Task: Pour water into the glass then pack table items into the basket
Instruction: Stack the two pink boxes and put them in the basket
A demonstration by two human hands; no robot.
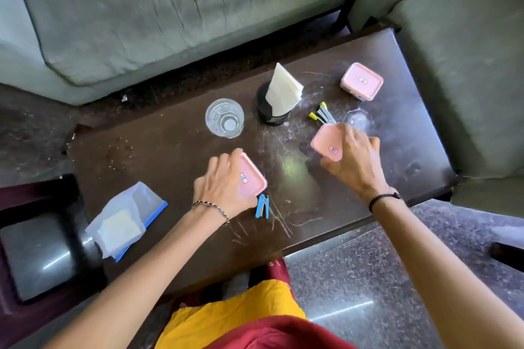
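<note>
Nearer than the glass (224, 117) on the desk (170, 156), the left hand (224, 185) has its grip curled round a pink-lidded box (253, 177), a blue clip (262, 206) just beside it. Right of the glass, the right hand (353, 160) has its grip clamped on a second pink box (326, 143). Farther right of the glass stand a napkin holder (266, 112) and a third pink box (361, 81)

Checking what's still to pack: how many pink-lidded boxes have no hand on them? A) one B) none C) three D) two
A: the left hand grips the near pink box, the right hand grips the middle pink box, and only the far pink box sits untouched.
</note>
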